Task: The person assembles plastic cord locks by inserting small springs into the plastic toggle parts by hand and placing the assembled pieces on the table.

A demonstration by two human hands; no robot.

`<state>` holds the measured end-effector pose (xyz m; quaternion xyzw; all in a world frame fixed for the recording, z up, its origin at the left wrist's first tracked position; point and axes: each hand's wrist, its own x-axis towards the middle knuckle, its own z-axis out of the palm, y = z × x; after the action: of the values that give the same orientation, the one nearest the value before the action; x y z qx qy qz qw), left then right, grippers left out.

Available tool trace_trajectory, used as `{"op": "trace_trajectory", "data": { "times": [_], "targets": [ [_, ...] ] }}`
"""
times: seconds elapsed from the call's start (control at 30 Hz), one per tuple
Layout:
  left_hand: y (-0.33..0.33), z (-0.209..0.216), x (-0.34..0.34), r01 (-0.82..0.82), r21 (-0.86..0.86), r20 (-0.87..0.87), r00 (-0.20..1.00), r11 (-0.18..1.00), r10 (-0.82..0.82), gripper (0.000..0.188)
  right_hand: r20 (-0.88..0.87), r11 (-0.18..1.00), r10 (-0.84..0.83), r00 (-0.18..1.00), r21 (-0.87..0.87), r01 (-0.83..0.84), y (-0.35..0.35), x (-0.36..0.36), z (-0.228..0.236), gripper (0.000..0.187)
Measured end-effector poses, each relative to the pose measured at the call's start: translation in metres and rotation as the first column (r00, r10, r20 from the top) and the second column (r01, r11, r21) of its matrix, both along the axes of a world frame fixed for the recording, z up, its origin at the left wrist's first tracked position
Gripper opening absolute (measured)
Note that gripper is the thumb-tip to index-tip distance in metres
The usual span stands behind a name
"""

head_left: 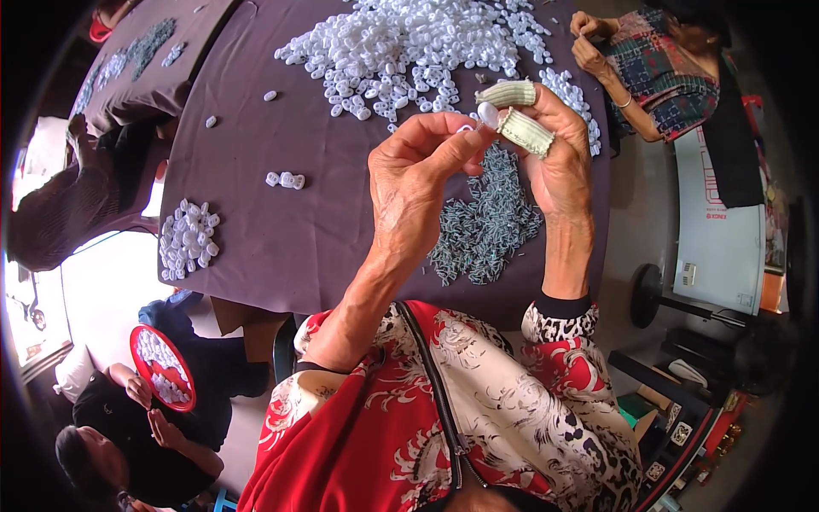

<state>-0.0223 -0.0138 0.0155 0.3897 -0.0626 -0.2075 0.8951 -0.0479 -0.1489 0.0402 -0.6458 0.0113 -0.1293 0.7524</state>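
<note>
Above the table, my two hands meet with fingertips almost touching. My right hand (561, 175) wears pale knitted finger sleeves (526, 133) on its thumb and a finger, and pinches a glossy white oval plastic piece (487, 113). My left hand (405, 183) is closed in a pinch, with a bit of a small white plastic piece (465, 129) showing at its fingertips. Fingers partly hide both pieces. Under my hands lies a pile of thin grey-green rod-like pieces (485, 226). Beyond it spreads a big heap of white oval plastic pieces (401, 43).
The purple-brown tablecloth (256, 239) carries a smaller white pile (188, 239) at left and a short cluster of white pieces (285, 180). One co-worker (665, 77) sits at far right. Another person (128, 435), lower left, has a red tray (135, 346) of white pieces.
</note>
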Motion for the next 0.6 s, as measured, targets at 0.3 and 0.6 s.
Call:
{"op": "trace_trajectory", "data": {
  "times": [0.3, 0.6],
  "targets": [
    [0.0008, 0.0027, -0.0005, -0.025, 0.028, 0.010, 1.000, 0.999, 0.024, 0.012, 0.031, 0.992, -0.029, 0.999, -0.119, 0.032, 0.0001, -0.0008, 0.0015, 0.020],
    [0.0002, 0.0013, 0.0008, -0.032, 0.039, 0.027, 0.999, 0.999, 0.031, 0.013, 0.008, 0.982, -0.027, 1.000, -0.188, 0.028, 0.0031, -0.0027, 0.0065, 0.021]
  ]
}}
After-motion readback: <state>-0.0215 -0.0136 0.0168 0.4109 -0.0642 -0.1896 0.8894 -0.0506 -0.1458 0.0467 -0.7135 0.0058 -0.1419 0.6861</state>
